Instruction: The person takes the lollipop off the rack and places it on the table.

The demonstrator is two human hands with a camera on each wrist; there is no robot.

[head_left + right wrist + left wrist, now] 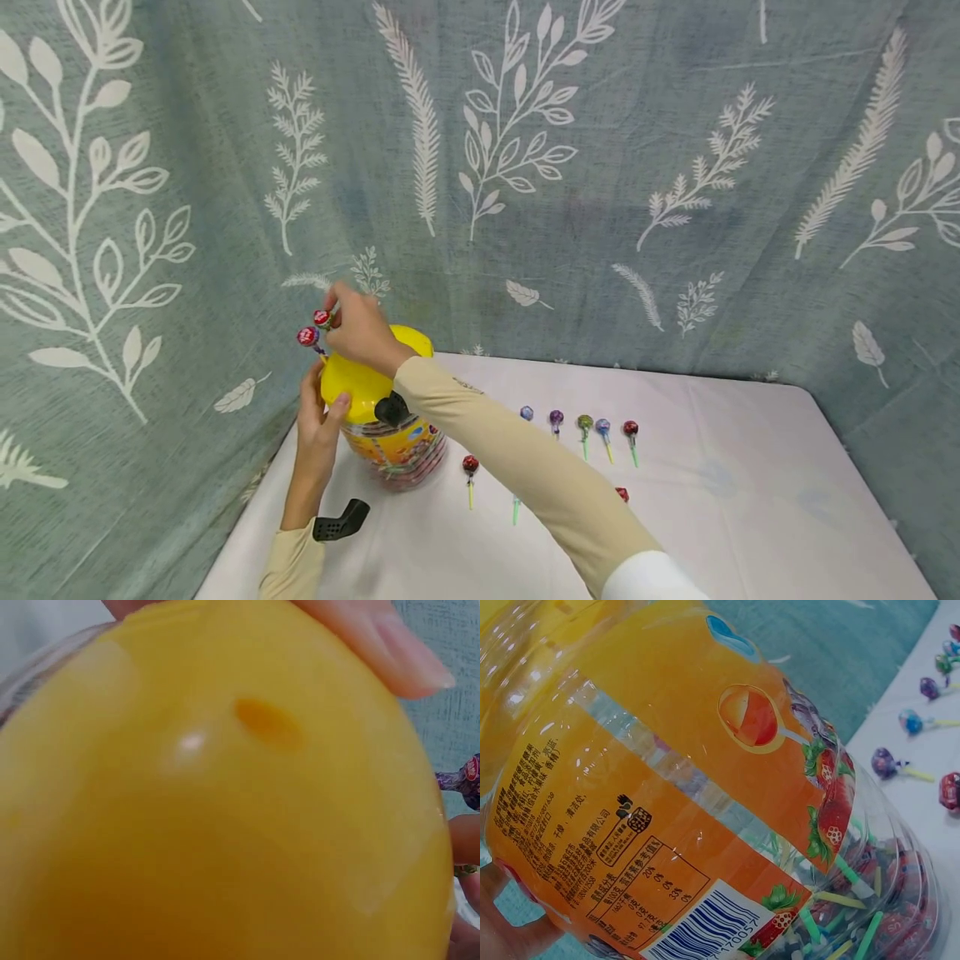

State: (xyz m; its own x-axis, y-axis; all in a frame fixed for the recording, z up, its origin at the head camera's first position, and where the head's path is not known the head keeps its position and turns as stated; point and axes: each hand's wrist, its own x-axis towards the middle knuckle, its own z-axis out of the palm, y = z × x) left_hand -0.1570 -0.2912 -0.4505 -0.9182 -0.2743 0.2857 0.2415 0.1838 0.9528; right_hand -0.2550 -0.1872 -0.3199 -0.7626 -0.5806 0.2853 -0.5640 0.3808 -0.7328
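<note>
A clear plastic candy jar (401, 454) with an orange printed label (682, 742) and a yellow lid (356, 385) stands tilted at the table's left side. My left hand (317, 429) grips it near the top, thumb on the lid. Across the lid reaches my right hand (363, 329), pinching a red-wrapped lollipop (322, 318) at the lid's far-left edge. Beside it, a second lollipop (307, 336) sticks out from that edge, its stick towards the lid; its purple wrapper (450, 780) shows in the right wrist view. Through the jar's wall, many lollipops (900, 900) show.
Several lollipops lie on the white table (735, 483), among them a red one (470, 464) beside the jar and a green one (585, 423) in a back row. My right forearm (517, 458) covers part of them. A grey-green leaf-patterned cloth (555, 275) hangs behind and at the sides.
</note>
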